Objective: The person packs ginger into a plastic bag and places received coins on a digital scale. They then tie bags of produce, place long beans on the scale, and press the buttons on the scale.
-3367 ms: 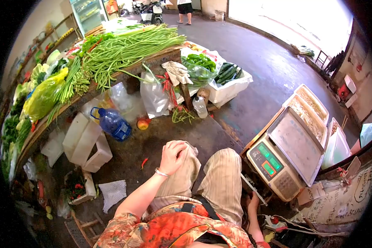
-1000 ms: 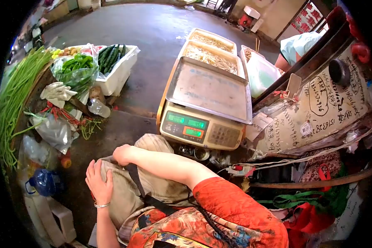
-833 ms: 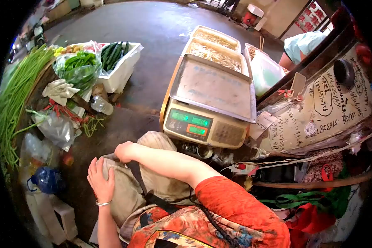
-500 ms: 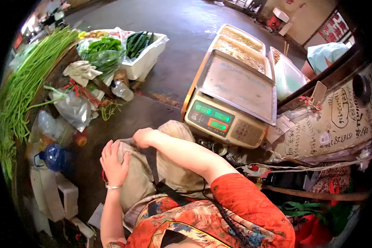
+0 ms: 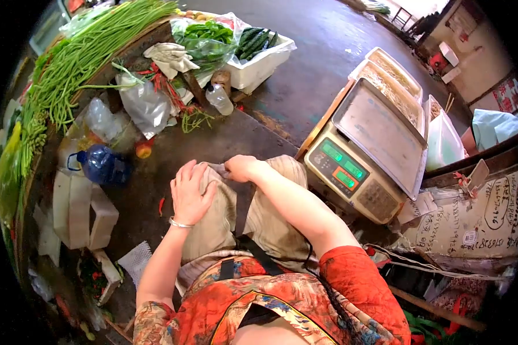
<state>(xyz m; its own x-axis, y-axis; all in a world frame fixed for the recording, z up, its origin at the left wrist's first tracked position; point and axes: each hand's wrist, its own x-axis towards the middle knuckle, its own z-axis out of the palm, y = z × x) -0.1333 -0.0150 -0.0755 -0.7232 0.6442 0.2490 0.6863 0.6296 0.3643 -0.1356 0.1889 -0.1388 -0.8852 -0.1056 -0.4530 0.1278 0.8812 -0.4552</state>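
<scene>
My left hand (image 5: 191,194), with a silver bangle at its wrist, lies on the knee of my beige trousers (image 5: 213,224), palm down and fingers extended. Close beside it, my right hand (image 5: 243,168) is closed over the inner side of the knees. A small dark grey piece (image 5: 218,170) shows at its fingertips; whether that is cloth or something else I cannot tell. A dark strap (image 5: 243,207) runs between my legs. To the right stands a weighing scale (image 5: 357,172) with lit green displays and a bare metal pan (image 5: 383,135); neither hand touches it.
Long green beans (image 5: 92,57) lie along the left stall, near a white glove (image 5: 170,59) and plastic bags (image 5: 147,106). A foam box (image 5: 253,73) holds cucumbers. A blue jug (image 5: 102,165) stands by foam pieces (image 5: 72,210). Bean sprout trays (image 5: 390,86) sit beyond the scale.
My view has turned left and tilted somewhat, so the stall and scale appear further right. Both hands stay on the knees in nearly the same pose.
</scene>
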